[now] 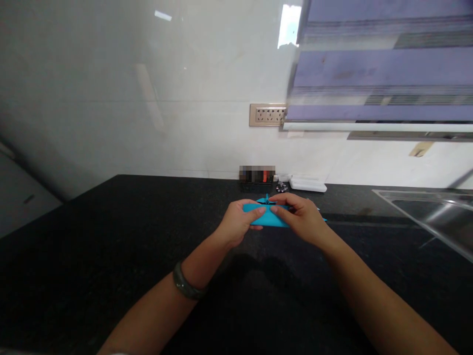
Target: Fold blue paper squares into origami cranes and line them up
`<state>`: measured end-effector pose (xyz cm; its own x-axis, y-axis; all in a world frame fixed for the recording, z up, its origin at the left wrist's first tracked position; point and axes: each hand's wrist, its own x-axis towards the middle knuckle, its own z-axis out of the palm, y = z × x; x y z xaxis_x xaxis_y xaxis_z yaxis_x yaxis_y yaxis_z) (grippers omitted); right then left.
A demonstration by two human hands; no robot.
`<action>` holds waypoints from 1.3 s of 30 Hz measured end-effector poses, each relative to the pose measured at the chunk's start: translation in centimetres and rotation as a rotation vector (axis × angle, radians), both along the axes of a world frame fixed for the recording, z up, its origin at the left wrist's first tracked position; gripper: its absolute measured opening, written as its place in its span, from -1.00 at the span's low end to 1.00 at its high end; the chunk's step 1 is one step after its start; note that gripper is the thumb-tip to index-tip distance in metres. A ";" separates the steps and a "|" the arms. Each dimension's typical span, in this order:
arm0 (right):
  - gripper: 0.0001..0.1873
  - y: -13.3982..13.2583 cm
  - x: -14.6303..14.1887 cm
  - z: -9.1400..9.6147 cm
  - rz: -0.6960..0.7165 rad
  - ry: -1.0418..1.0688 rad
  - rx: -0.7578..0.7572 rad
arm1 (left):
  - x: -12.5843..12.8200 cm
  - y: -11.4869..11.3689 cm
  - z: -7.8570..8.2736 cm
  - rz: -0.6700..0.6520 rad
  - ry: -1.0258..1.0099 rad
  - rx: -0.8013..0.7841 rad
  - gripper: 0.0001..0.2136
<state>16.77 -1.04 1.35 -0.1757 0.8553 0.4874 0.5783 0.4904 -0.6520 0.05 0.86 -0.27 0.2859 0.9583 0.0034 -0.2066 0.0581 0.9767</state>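
A bright blue sheet of paper (270,218), folded into a wide flat strip, is held level above the dark counter. My left hand (236,223) is closed on its left end, thumb in front and fingers mostly behind. On the right part, my right hand (306,220) pinches the same strip, with the thumb on the near face and the index finger at the top edge. Just past the strip, a small pointed blue paper figure (266,198) shows partly. More blue tips (324,219) peek out beyond my right hand, their shape mostly hidden.
Along the wall on the black counter (121,266) are a dark box (254,178) with a blurred top, a small patterned item (281,187) and white packets (307,184). A steel sink (401,212) lies right. A socket panel (253,114) and purple blind (369,74) are above.
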 end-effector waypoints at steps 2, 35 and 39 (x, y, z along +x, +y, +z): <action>-0.77 0.0 0.0 -0.1 0.063 -0.037 0.040 | -0.2 -0.2 0.1 -0.003 0.008 -0.009 -0.70; -0.79 -0.1 0.1 -0.5 0.004 0.087 -0.160 | -0.4 -0.2 -0.8 0.115 0.082 0.125 -0.73; -0.76 0.1 0.5 -0.5 0.031 0.102 -0.164 | -0.6 0.0 -0.9 0.136 0.125 0.162 -0.73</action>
<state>17.30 -0.96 0.82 -0.1601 0.9196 0.3588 0.4918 0.3895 -0.7787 -0.56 0.82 -1.14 0.1620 0.9778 0.1327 -0.0788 -0.1212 0.9895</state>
